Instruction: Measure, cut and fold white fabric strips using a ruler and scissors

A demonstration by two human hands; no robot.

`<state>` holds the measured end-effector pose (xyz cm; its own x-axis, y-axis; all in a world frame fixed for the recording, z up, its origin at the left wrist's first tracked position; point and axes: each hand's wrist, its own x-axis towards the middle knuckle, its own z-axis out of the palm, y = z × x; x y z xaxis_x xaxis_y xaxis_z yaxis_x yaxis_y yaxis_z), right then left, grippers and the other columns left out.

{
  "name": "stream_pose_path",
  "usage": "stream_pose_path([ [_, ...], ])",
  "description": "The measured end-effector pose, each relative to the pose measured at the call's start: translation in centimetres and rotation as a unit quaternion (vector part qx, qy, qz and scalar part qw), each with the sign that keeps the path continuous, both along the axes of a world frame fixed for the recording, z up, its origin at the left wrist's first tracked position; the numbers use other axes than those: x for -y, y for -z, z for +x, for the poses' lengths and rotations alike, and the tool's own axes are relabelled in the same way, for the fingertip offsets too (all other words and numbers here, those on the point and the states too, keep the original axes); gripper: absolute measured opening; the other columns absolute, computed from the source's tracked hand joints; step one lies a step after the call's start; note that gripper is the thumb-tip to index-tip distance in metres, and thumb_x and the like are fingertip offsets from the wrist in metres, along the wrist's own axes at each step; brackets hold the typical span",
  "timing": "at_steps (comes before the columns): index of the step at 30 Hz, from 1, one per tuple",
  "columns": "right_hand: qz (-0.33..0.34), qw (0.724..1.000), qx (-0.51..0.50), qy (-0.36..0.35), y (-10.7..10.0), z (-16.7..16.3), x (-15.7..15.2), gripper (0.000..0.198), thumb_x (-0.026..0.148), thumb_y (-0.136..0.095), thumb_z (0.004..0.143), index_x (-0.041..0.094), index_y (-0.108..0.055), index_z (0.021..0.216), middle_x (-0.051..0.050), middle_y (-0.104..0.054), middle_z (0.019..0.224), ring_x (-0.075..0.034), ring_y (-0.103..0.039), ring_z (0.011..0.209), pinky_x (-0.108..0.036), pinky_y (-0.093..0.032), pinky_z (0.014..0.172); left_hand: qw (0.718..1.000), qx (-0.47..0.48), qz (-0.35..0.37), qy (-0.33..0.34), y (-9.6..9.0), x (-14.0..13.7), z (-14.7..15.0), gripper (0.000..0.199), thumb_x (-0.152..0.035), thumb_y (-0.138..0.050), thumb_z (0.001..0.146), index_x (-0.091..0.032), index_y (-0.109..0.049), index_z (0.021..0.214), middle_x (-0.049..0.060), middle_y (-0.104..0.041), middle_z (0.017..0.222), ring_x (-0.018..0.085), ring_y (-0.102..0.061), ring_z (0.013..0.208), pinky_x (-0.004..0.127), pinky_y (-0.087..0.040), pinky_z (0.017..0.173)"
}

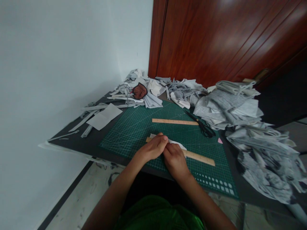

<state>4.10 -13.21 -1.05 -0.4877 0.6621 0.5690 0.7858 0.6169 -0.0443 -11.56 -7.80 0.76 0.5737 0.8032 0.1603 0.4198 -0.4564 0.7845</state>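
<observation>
Close together at the front of a green cutting mat [134, 123], my left hand [155, 147] and my right hand [176, 157] touch, both with curled fingers. A wooden ruler [200, 157] runs beneath them, its ends showing on either side. White fabric [177, 144] lies under the hands, partly against the ruler. Whatever is between the fingers is hidden. Farther back on the mat lies a second wooden ruler [174, 121]. Its right end meets black scissors [203, 126].
Grey and white fabric is heaped at the back [187, 89] and stacked on the right [227, 108]. A pale sheet [105, 116] and narrow strips lie left. A brown mesh piece [139, 91] sits on the back-left pile. A pink scrap [220, 140] is near the mat's right edge.
</observation>
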Motion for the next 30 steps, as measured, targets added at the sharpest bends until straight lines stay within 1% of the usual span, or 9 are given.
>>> stream_pose_path([
  [4, 0.009, 1.0, 0.017, 0.012, -0.2, -0.3, 0.1, 0.024, 0.008, -0.052, 0.101, 0.012, -0.075, 0.107, -0.013, -0.075, 0.098, -0.028, -0.061, 0.086, -0.039, -0.047, 0.078, 1.0, 0.002, -0.002, -0.005, 0.1, 0.0, 0.0, 0.074, -0.055, -0.003, 0.108, -0.02, -0.06, 0.076, 0.007, -0.063, 0.089, 0.024, -0.059, 0.098, 0.043, -0.048, 0.1],
  [11, -0.017, 0.999, 0.013, 0.029, -0.3, 0.4, 0.6, 0.022, 0.008, -0.056, 0.099, 0.015, -0.075, 0.106, -0.011, -0.076, 0.102, -0.027, -0.061, 0.088, -0.038, -0.045, 0.08, 1.0, -0.007, -0.006, -0.004, 0.0, -0.1, 0.1, 0.076, -0.053, -0.004, 0.108, -0.021, -0.064, 0.075, 0.008, -0.065, 0.088, 0.025, -0.058, 0.102, 0.043, -0.047, 0.1],
  [15, -0.024, 0.999, 0.019, 0.03, -0.5, 1.7, 0.9, 0.024, 0.007, -0.054, 0.1, 0.015, -0.074, 0.111, -0.011, -0.077, 0.105, -0.027, -0.06, 0.091, -0.039, -0.044, 0.082, 1.0, -0.008, -0.01, 0.004, -0.1, -0.1, 0.0, 0.078, -0.05, -0.004, 0.109, -0.02, -0.071, 0.084, 0.008, -0.066, 0.092, 0.024, -0.058, 0.101, 0.042, -0.05, 0.097],
  [18, -0.035, 0.998, 0.032, 0.035, -0.7, 2.8, 1.3, 0.025, 0.005, -0.054, 0.099, 0.015, -0.074, 0.111, -0.011, -0.076, 0.103, -0.027, -0.06, 0.09, -0.039, -0.042, 0.081, 1.0, 0.006, -0.016, 0.005, 0.0, 0.0, -0.1, 0.079, -0.051, -0.004, 0.108, -0.019, -0.074, 0.091, 0.008, -0.067, 0.099, 0.024, -0.06, 0.104, 0.041, -0.05, 0.099],
  [22, -0.059, 0.996, 0.049, 0.053, -1.3, 4.2, 2.0, 0.029, -0.002, -0.054, 0.094, 0.016, -0.074, 0.105, -0.009, -0.076, 0.1, -0.026, -0.059, 0.087, -0.038, -0.04, 0.077, 1.0, 0.008, -0.025, -0.003, 0.1, 0.1, 0.0, 0.079, -0.053, -0.005, 0.108, -0.019, -0.076, 0.096, 0.008, -0.069, 0.103, 0.024, -0.06, 0.11, 0.04, -0.047, 0.104],
  [25, -0.068, 0.992, 0.081, 0.071, -1.9, 4.9, 2.6, 0.032, -0.005, -0.052, 0.091, 0.017, -0.074, 0.097, -0.009, -0.075, 0.094, -0.027, -0.058, 0.084, -0.04, -0.04, 0.076, 1.0, 0.002, -0.017, 0.002, 0.1, 0.0, 0.2, 0.077, -0.053, -0.005, 0.108, -0.021, -0.074, 0.094, 0.007, -0.07, 0.101, 0.024, -0.06, 0.109, 0.039, -0.046, 0.104],
  [26, -0.071, 0.991, 0.088, 0.076, -2.1, 5.1, 2.7, 0.034, -0.006, -0.051, 0.089, 0.017, -0.074, 0.098, -0.01, -0.074, 0.093, -0.028, -0.059, 0.084, -0.041, -0.04, 0.076, 1.0, 0.001, -0.017, -0.001, 0.0, 0.0, 0.2, 0.075, -0.053, -0.007, 0.108, -0.021, -0.073, 0.093, 0.006, -0.069, 0.099, 0.024, -0.061, 0.106, 0.039, -0.046, 0.102],
  [28, -0.086, 0.991, 0.064, 0.083, -2.3, 5.1, 3.0, 0.041, -0.006, -0.047, 0.088, 0.016, -0.073, 0.111, -0.011, -0.072, 0.095, -0.029, -0.059, 0.085, -0.042, -0.042, 0.076, 1.0, -0.007, -0.013, 0.004, -0.4, 0.0, 0.3, 0.068, -0.053, -0.012, 0.109, -0.022, -0.069, 0.09, 0.005, -0.067, 0.093, 0.023, -0.061, 0.1, 0.039, -0.046, 0.098],
  [30, -0.12, 0.99, -0.034, 0.071, -2.2, 4.8, 2.9, 0.046, -0.003, -0.044, 0.091, 0.018, -0.069, 0.122, -0.01, -0.069, 0.097, -0.027, -0.061, 0.086, -0.04, -0.046, 0.075, 0.999, -0.026, -0.003, 0.023, -0.8, 0.0, 0.3, 0.058, -0.053, -0.021, 0.109, -0.022, -0.065, 0.088, 0.004, -0.064, 0.088, 0.023, -0.06, 0.098, 0.038, -0.046, 0.094],
])
